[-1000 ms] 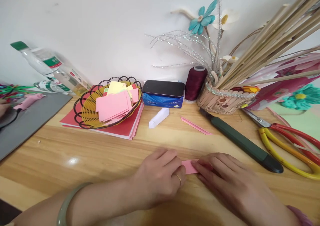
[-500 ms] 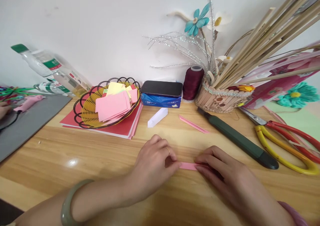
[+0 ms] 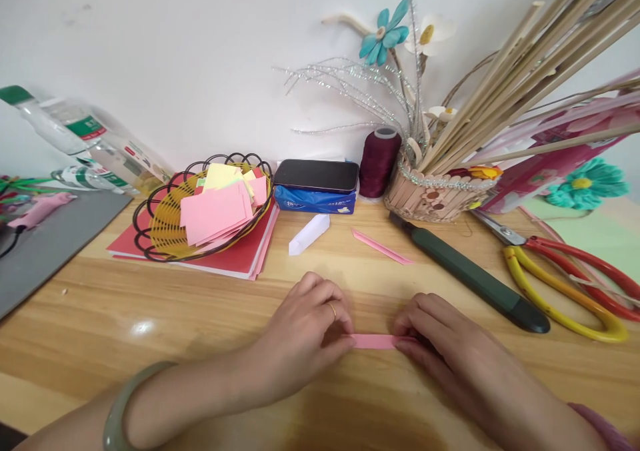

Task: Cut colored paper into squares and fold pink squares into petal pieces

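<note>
A narrow pink paper strip (image 3: 375,342) lies level between my two hands, low over the wooden table. My left hand (image 3: 313,328) pinches its left end between thumb and fingers; a ring and a bangle show on that arm. At the strip's right end, my right hand (image 3: 445,341) grips it the same way, hiding that end. Beyond the hands lie a folded white paper piece (image 3: 309,234) and a thin folded pink paper piece (image 3: 381,246).
A wicker basket (image 3: 163,228) holding paper pieces rests on red sheets (image 3: 235,264). Behind are a phone (image 3: 317,174) on a blue tissue pack (image 3: 315,200) and a thread spool (image 3: 379,164). A green-handled tool (image 3: 475,274) and scissors (image 3: 565,284) lie right.
The view has shifted slightly to the right. Both hands keep their pinch on the pink paper strip, and slightly more of it shows between them. Another person's hand at the far left has left view.
</note>
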Tool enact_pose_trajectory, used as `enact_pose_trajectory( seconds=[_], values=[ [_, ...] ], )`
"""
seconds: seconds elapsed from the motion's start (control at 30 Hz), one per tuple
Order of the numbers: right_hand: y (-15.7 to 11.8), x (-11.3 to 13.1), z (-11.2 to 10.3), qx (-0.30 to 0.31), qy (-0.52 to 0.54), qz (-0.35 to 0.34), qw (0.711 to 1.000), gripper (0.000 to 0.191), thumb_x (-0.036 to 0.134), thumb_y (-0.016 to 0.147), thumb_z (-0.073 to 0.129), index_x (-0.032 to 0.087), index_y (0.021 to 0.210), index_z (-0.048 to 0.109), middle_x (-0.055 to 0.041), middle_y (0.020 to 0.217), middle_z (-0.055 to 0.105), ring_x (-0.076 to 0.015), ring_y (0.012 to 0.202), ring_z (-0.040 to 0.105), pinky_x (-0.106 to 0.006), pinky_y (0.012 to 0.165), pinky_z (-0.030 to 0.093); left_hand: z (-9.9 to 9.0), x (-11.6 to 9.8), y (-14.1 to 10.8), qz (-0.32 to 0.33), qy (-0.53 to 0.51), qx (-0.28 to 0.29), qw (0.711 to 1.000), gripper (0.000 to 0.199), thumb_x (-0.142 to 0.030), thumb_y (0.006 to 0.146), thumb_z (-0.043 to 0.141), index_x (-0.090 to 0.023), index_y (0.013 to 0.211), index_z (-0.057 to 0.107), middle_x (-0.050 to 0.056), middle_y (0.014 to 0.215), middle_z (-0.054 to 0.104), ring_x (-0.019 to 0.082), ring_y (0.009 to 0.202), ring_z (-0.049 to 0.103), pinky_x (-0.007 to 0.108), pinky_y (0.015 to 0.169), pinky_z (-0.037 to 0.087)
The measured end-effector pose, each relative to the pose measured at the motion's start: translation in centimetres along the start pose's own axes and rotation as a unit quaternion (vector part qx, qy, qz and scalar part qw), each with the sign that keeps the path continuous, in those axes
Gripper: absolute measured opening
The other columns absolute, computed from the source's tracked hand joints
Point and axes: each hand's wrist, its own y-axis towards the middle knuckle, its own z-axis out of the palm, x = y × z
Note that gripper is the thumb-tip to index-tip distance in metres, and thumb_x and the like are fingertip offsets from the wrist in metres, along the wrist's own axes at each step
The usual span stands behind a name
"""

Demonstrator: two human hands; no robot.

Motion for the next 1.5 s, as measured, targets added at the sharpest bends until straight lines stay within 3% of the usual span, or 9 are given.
enact_pose_trajectory(
  seconds=[0.23,0.43,0.6,0.73,1.1,1.23,1.33,1.4,1.5],
  values=[
    [0.1,0.1,-0.2,-0.043,0.006,-0.026,0.999,0.012,0.021,0.091,0.039,0.023,0.081,0.046,-0.0008,0.081,0.052,-0.0128,0.073,0.05,-0.026,0.063,0.042,0.2,0.1,-0.1,0.029,-0.019,-0.011,0.999,0.019,-0.021,0.073,0.07,-0.015,0.083,0.055,0.003,0.081,0.061,0.017,0.08,0.049,0.028,0.069,0.042],
    [-0.3,0.4,-0.3,-0.091,0.001,-0.082,0.993,0.008,0.018,0.09,0.041,0.023,0.086,0.046,0.0007,0.08,0.055,-0.0109,0.069,0.054,-0.023,0.06,0.043,0.4,0.2,-0.3,0.106,0.003,-0.098,0.989,0.005,-0.015,0.078,0.062,-0.014,0.077,0.058,0.001,0.064,0.06,0.015,0.067,0.047,0.026,0.062,0.041],
    [-1.0,0.8,-0.5,-0.127,-0.027,-0.138,0.982,0.023,0.019,0.093,0.029,0.026,0.097,0.05,0.0002,0.085,0.062,-0.0112,0.074,0.061,-0.02,0.062,0.046,0.7,0.5,-0.5,0.155,0.043,-0.164,0.973,0.004,-0.015,0.081,0.06,-0.014,0.078,0.059,0.002,0.065,0.062,0.015,0.068,0.049,0.027,0.063,0.043],
    [-1.0,0.7,-0.7,-0.149,-0.058,-0.136,0.978,0.017,0.018,0.089,0.041,0.024,0.103,0.05,-0.0004,0.087,0.063,-0.0118,0.075,0.062,-0.02,0.064,0.047,0.7,0.8,-0.5,0.173,0.051,-0.195,0.964,0.005,-0.015,0.083,0.058,-0.016,0.078,0.059,0.001,0.065,0.063,0.014,0.067,0.05,0.027,0.064,0.043],
    [-0.6,0.2,-1.2,-0.105,0.009,-0.138,0.985,0.014,0.015,0.086,0.046,0.022,0.094,0.055,-0.003,0.081,0.061,-0.014,0.073,0.058,-0.025,0.06,0.047,-0.2,0.4,-0.4,0.162,0.068,-0.177,0.968,0.015,-0.02,0.087,0.053,-0.019,0.074,0.06,-0.001,0.065,0.065,0.014,0.067,0.05,0.028,0.064,0.041],
    [-0.4,-0.7,-1.5,-0.11,-0.108,-0.22,0.963,0.025,0.015,0.089,0.037,0.02,0.107,0.055,-0.0075,0.095,0.063,-0.0184,0.091,0.057,-0.032,0.073,0.048,-0.1,0.6,-0.7,0.254,0.248,-0.196,0.914,0.02,-0.012,0.089,0.045,-0.018,0.079,0.061,0.001,0.078,0.068,0.015,0.077,0.052,0.029,0.064,0.037],
    [-0.2,-1.1,-1.7,-0.126,-0.21,-0.276,0.929,0.036,0.013,0.092,0.025,0.017,0.113,0.054,-0.0088,0.096,0.065,-0.0194,0.094,0.058,-0.035,0.077,0.049,0.3,0.6,-1.0,0.319,0.359,-0.15,0.864,0.026,-0.007,0.089,0.038,-0.013,0.082,0.062,0.006,0.087,0.066,0.017,0.085,0.052,0.031,0.064,0.035],
    [-0.1,-0.9,-2.0,-0.121,-0.245,-0.281,0.92,0.038,0.013,0.092,0.022,0.015,0.11,0.056,-0.0088,0.093,0.066,-0.0189,0.09,0.06,-0.034,0.075,0.051,0.5,0.5,-1.1,0.316,0.363,-0.114,0.869,0.025,-0.006,0.087,0.038,-0.01,0.082,0.063,0.008,0.087,0.065,0.018,0.082,0.053,0.031,0.065,0.036],
    [-0.2,-0.6,-2.4,-0.108,-0.267,-0.278,0.916,0.037,0.012,0.092,0.024,0.014,0.107,0.058,-0.0094,0.092,0.067,-0.0187,0.089,0.061,-0.034,0.073,0.053,0.5,0.3,-0.9,0.275,0.295,-0.084,0.911,0.021,-0.01,0.086,0.043,-0.01,0.085,0.063,0.007,0.082,0.064,0.017,0.077,0.053,0.031,0.065,0.038]
  ],
)
